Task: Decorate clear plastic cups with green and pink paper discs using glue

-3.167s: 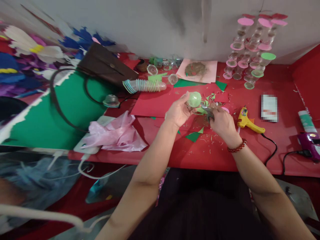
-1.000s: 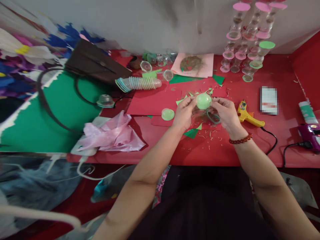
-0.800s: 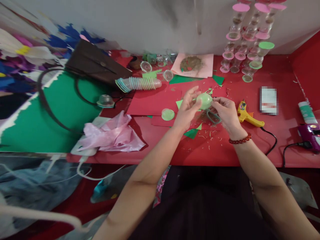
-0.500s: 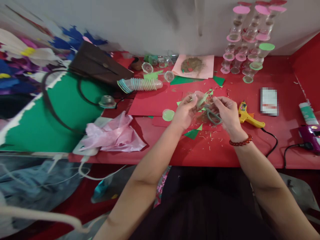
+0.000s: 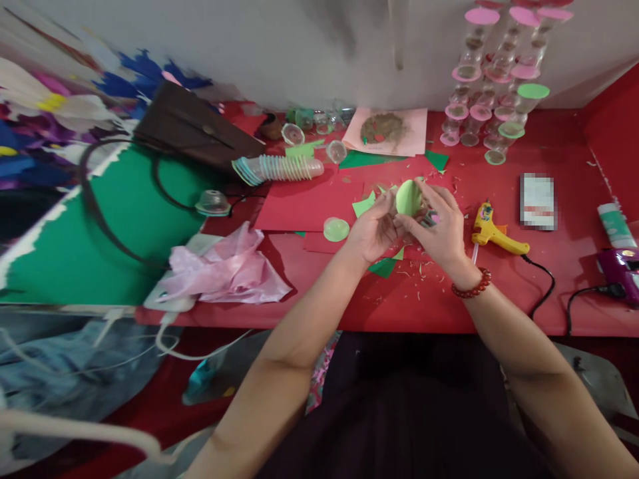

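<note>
Clock set on the light green paper disc, 12 = wall side. Near to far: red table (image 5: 349, 319), dark green offcut (image 5: 383, 267) at 7 with thin trimmings around. Right hand (image 5: 442, 229) at 4, thumb and fingers closed on the light green paper disc (image 5: 408, 198), thumb low, fingers at upper edge. Left hand (image 5: 370, 234) at 8, fingers half curled just beside disc; can't tell if touching or gripping anything. Yellow glue gun (image 5: 499, 236) between 3 and 4, near right hand. Pale green discs (image 5: 336, 230) at 8, past left hand. Light green scraps (image 5: 363, 205) at 9. Ribbed cup stack (image 5: 279, 169) between 9 and 10. Pink sheet (image 5: 414, 126) at 12, brown clump on it. Cup strings (image 5: 480, 112) around 2, hanging by wall.

Risks, my judgement: disc looks thin, so too hard a pinch could crease or bow it; loose grip could drop it into the scraps. Right wrist swinging toward 3 could bump glue gun; hot or not, can't tell.

Disc is raised off table, upright-ish, between the hands. Broad face turned to camera and a bit toward 9. Long axis as seen runs roughly 12 to 6, slight lean to 1.
</note>
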Demonstrator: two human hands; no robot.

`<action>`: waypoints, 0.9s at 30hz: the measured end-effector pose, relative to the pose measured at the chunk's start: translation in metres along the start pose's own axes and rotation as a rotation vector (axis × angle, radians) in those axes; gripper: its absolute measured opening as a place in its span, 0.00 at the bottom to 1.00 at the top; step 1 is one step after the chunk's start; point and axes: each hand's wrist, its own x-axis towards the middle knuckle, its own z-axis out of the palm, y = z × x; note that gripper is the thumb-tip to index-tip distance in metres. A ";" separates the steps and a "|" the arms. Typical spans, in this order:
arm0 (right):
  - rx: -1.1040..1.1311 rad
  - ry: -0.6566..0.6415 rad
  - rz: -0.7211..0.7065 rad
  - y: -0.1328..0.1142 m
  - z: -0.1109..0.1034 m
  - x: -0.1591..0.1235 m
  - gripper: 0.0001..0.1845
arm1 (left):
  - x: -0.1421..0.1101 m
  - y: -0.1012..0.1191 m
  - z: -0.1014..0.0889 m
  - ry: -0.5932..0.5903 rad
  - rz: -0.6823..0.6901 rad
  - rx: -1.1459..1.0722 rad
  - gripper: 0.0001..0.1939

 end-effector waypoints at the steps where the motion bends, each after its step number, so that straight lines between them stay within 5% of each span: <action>1: 0.010 -0.002 -0.007 -0.001 -0.002 0.001 0.35 | -0.001 0.001 0.001 0.006 0.010 0.010 0.14; 8: 0.105 -0.048 0.050 -0.007 -0.007 0.005 0.19 | -0.008 0.003 0.012 0.052 0.044 0.056 0.12; 19: 0.218 -0.091 0.122 -0.009 -0.006 0.007 0.18 | -0.009 0.002 0.014 0.050 0.093 0.120 0.05; 27: 0.220 -0.107 0.110 -0.009 -0.007 0.007 0.17 | -0.009 0.003 0.012 0.047 0.069 0.105 0.08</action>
